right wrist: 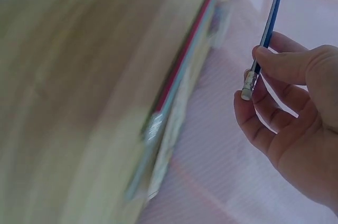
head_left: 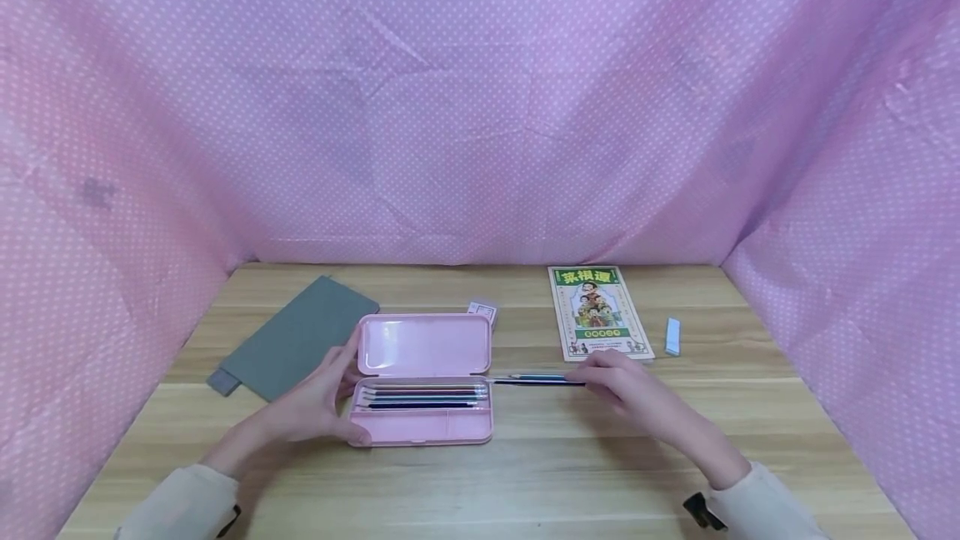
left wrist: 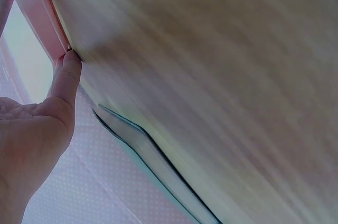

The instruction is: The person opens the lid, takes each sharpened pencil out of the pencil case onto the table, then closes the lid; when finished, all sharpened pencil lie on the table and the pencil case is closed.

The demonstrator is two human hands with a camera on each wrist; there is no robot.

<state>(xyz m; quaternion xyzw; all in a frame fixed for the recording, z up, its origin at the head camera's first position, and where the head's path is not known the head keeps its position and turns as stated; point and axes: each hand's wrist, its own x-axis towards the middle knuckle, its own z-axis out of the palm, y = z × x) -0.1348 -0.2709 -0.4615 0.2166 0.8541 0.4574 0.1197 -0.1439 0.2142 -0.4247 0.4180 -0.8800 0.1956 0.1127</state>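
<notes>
A pink pencil case (head_left: 468,425) lies with its lid (head_left: 425,344) raised at the back. Several pencils (head_left: 423,396) lie side by side in its rear compartment. My left hand (head_left: 318,398) holds the case by its left end, thumb at the front corner and fingers toward the back. In my right hand (head_left: 626,390), thumb and fingertips pinch a dark blue pencil (right wrist: 269,20) near its eraser end. Its far end points left to the case's right edge. Another pencil (right wrist: 185,57), with red and light blue sides, lies on the table in the right wrist view, blurred.
A grey-green notebook (head_left: 300,336) lies left of the case, with a small grey piece (head_left: 222,382) at its corner. Behind the lid sits a small white box (head_left: 483,312). An illustrated booklet (head_left: 600,315) and a light blue stick-like block (head_left: 672,337) lie at the right. Pink dotted cloth (head_left: 480,107) encloses the table.
</notes>
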